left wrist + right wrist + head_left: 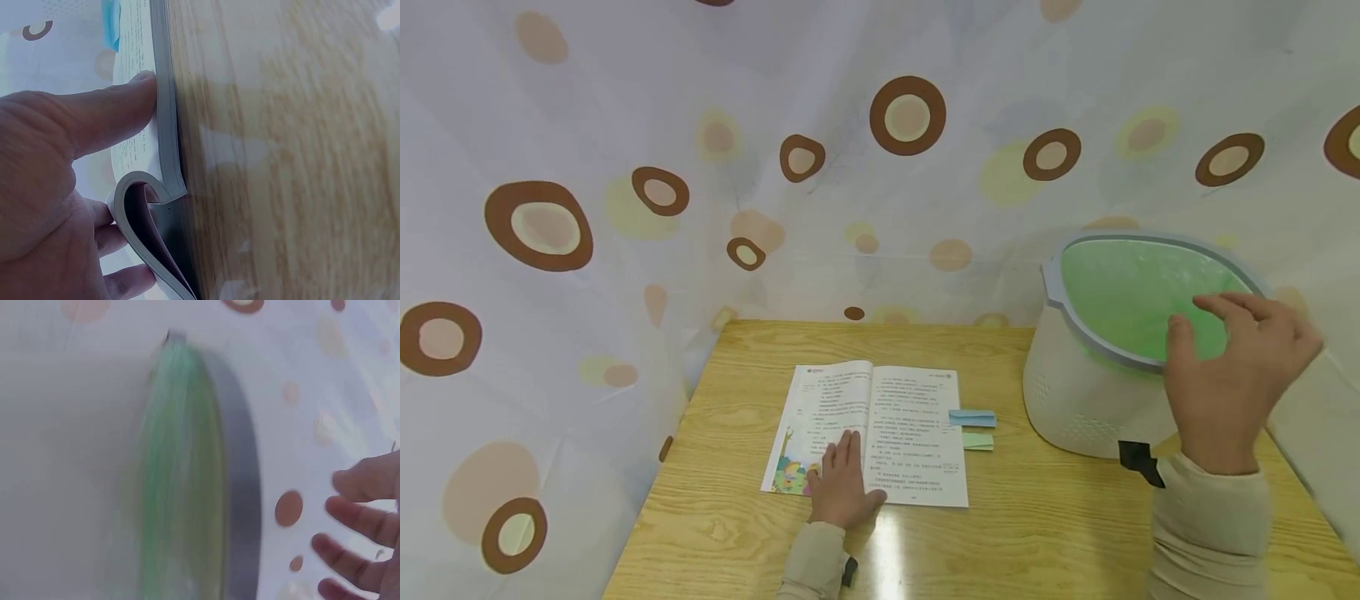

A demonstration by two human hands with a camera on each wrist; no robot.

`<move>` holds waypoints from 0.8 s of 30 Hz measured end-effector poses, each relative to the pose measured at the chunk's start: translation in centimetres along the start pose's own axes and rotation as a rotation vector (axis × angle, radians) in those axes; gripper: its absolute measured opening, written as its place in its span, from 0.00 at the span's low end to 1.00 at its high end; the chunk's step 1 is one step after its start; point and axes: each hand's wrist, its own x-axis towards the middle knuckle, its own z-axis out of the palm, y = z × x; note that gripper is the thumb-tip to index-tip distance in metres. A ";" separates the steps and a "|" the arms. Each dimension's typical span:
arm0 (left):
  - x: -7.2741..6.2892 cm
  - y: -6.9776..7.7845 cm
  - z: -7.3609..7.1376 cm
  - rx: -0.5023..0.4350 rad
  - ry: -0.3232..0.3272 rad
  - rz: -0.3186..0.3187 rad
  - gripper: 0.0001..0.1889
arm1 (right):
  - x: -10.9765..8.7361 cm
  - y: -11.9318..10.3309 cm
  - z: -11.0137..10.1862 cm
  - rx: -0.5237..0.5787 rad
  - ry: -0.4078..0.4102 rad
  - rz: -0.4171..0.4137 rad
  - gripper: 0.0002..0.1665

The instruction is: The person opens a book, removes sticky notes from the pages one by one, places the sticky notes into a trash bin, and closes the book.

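An open, white-paged, printed paper book (913, 437) lies face-up on the worktop (1045, 517), left of an upright white, grey-rimmed bin (1067, 396), green within.

Book (917, 454): wht pgs w/ blk print, multicol. cartoon pic (792, 477) on L pg. Lt blue tab (972, 418), pale grn tab (978, 442). Bin (1067, 400): off-wht body, grey-blue rim (1055, 283), grn inside (1131, 287). Bench (722, 525): yellowish-brn wood grain. Backdrop sheet (985, 58): wht w/ dk-brn rings, cream/pinkish centres, plus peach & pale yel. blobs. Sleeves (1210, 517) beige; wrist bits (1141, 463) blk.
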 end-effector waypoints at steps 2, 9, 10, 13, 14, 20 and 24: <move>0.0 0.1 0.0 -0.003 -0.003 -0.005 0.52 | -0.6 -1.0 0.3 0.075 0.066 -0.061 0.20; 0.1 -0.1 0.2 0.005 -0.001 -0.016 0.53 | -2.9 -4.8 1.9 0.352 0.276 -0.240 0.16; 0.1 -0.2 0.3 0.007 -0.001 -0.017 0.53 | -3.2 -5.1 2.2 0.382 0.284 -0.280 0.16; 0.3 -0.4 0.5 0.012 -0.003 -0.019 0.53 | -4.6 -5.0 3.1 0.456 0.223 -0.402 0.20; 0.3 -0.4 0.5 0.012 -0.005 -0.021 0.53 | -5.1 -4.6 3.5 0.469 0.178 -0.444 0.21; 0.5 -0.4 0.5 0.012 -0.008 -0.022 0.53 | -9.3 -1.1 6.2 0.395 -0.285 -0.517 0.13; 0.5 -0.4 0.6 0.016 -0.004 -0.018 0.53 | -12.1 1.5 8.1 0.239 -0.611 -0.356 0.08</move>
